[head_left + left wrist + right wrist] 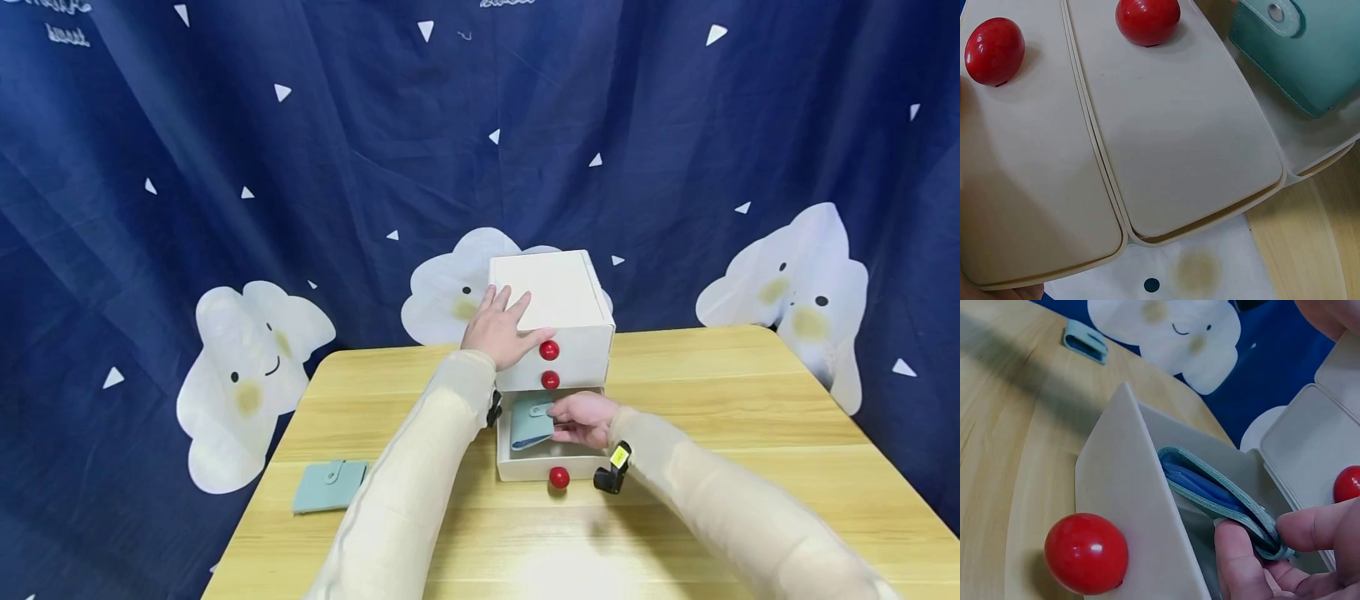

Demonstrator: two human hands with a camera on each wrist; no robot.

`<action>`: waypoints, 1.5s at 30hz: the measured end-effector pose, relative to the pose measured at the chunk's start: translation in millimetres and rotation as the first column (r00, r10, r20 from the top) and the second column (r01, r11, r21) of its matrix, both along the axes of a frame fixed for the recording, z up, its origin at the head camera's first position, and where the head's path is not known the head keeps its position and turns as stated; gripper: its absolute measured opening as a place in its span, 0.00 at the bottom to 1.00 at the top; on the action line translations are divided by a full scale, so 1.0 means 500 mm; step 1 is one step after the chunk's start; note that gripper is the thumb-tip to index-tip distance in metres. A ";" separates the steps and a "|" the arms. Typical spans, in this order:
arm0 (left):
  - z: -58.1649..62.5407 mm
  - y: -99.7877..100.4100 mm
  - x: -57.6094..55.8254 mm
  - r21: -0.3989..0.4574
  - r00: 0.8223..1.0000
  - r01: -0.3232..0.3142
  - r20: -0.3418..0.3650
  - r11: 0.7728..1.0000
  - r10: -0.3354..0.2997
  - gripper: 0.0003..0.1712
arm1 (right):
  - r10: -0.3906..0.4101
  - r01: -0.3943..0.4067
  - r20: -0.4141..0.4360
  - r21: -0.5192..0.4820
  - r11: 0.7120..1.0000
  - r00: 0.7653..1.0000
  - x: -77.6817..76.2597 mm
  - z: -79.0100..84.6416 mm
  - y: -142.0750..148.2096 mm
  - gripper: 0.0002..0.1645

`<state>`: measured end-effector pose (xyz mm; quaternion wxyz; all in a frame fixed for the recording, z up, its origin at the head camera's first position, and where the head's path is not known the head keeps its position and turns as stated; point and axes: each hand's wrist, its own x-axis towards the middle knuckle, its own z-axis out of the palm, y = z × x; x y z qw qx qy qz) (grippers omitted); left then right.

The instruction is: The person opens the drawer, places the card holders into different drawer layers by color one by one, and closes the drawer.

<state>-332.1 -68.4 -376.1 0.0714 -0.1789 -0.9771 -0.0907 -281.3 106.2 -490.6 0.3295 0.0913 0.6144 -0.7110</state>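
Note:
A small white drawer cabinet (pixel 551 292) with red knobs stands on the table, its bottom drawer (pixel 528 471) pulled out. My left hand (pixel 501 332) rests on the cabinet's top left edge with the fingers spread. Inside the open drawer is a teal snap wallet (pixel 531 421), tilted and gripped at one edge by my right hand (pixel 585 419). In the right wrist view the thumb and fingers pinch that wallet (pixel 1210 487), and its blue inside shows. The left wrist view shows the wallet (pixel 1310 56) over the drawer, beside the shut upper drawers.
A second teal wallet (pixel 330 486) lies flat on the wooden table (pixel 675 367) at the left. The open drawer's red knob (pixel 558 477) sticks out toward the front. Behind the table hangs a dark blue curtain (pixel 360 167) with cloud shapes.

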 end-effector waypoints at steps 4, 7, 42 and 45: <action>0.000 0.000 0.000 0.002 1.000 -0.002 0.000 1.000 0.002 0.50 | 0.023 -0.023 -0.015 0.018 1.000 1.000 -0.008 -0.001 -0.011 0.15; 0.000 0.000 0.001 0.004 1.000 -0.003 0.001 1.000 0.003 0.50 | 0.037 -0.037 -0.010 0.032 0.999 0.999 -0.014 -0.001 -0.016 0.13; -0.009 0.001 -0.014 0.001 1.000 -0.003 -0.012 1.000 0.003 0.50 | -0.017 0.018 -0.011 0.106 0.994 1.000 -0.045 -0.036 -0.045 0.09; -0.010 0.001 -0.013 0.001 1.000 -0.003 -0.014 1.000 0.003 0.50 | -0.045 0.048 -0.023 0.123 0.991 0.999 -0.045 -0.040 -0.046 0.09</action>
